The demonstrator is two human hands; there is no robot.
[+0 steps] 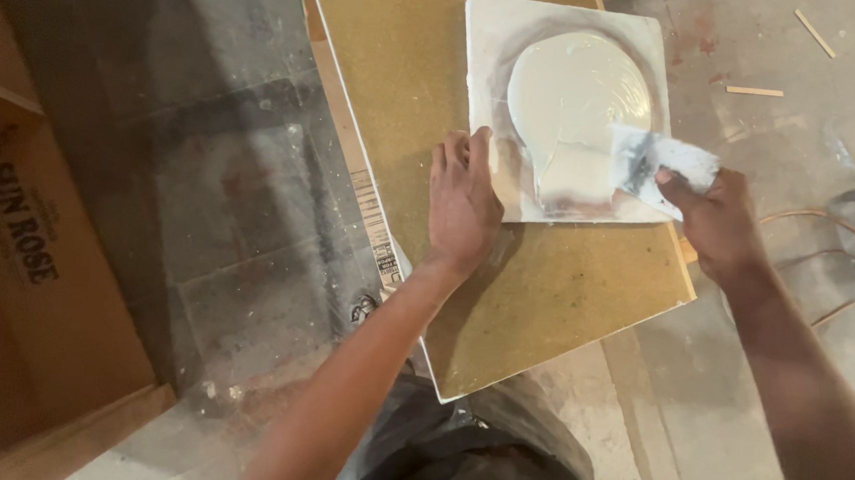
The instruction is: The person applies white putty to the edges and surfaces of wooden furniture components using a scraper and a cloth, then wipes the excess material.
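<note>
Scraping putty (pixel 578 90) off tile (pixel 487 34), right hand (pixel 715 215)

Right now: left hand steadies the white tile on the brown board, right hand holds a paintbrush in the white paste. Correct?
Not quite. The right hand holds a flat putty knife, not a paintbrush, with its blade in the white paste. The rest stands: the left hand rests on the edge of the white tile, which lies on the brown board. The head view shows it.
</note>
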